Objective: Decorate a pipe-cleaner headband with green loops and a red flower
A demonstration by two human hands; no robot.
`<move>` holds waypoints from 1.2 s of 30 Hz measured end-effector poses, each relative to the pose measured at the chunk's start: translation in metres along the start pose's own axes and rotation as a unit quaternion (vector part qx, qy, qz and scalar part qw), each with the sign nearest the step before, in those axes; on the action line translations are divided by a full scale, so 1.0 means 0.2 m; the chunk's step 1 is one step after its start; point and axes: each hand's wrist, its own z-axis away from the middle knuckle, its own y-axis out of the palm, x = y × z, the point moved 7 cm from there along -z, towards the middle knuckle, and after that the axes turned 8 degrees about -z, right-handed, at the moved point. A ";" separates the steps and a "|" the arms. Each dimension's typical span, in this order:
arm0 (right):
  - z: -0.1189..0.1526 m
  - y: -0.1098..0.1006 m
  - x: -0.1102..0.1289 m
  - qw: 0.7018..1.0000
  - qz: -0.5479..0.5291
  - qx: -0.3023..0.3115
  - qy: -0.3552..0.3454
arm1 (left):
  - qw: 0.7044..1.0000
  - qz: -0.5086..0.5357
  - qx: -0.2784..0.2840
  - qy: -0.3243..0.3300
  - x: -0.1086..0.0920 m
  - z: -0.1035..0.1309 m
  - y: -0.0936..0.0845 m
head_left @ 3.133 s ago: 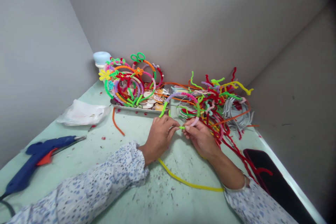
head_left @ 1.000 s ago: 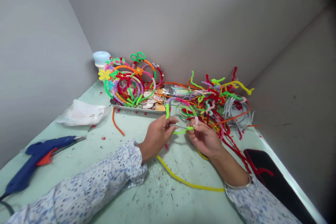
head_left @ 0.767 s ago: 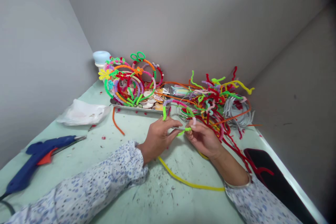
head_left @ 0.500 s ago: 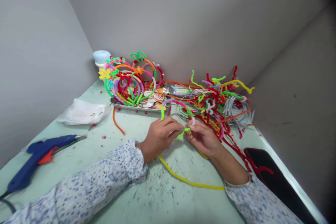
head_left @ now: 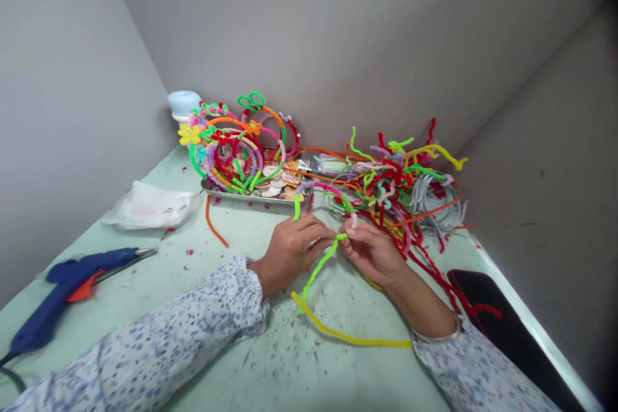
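Between my hands stands a headband (head_left: 321, 186) wrapped in coloured pipe cleaner: purple, pink, green and pale pink sections show. My right hand (head_left: 374, 256) is closed around its right end. A lime-green pipe cleaner (head_left: 317, 272) is wound near that end, and its loose length hangs down toward the table. My left hand (head_left: 293, 248) pinches this strand at its bend, close against my right fingertips. The headband's left end drops behind my left hand. Below both hands a yellow pipe cleaner (head_left: 347, 337) lies curved on the table.
Finished headbands (head_left: 241, 141) and wooden pieces fill a metal tray (head_left: 251, 199) at the back. Tangled pipe cleaners (head_left: 391, 174) and a coil of grey bands (head_left: 437, 203) lie right. A glue gun (head_left: 72, 293), plastic bag (head_left: 152, 205) and dark phone (head_left: 502, 328) flank my arms.
The lime-green pipe cleaner's loose end, mostly hidden behind my left hand before, now hangs down in front toward the yellow one. Both hands stay almost in place.
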 end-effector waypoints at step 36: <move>-0.01 0.02 0.01 0.996 0.073 -0.001 -0.055 | 0.974 0.087 0.044 -0.203 0.09 0.01 0.05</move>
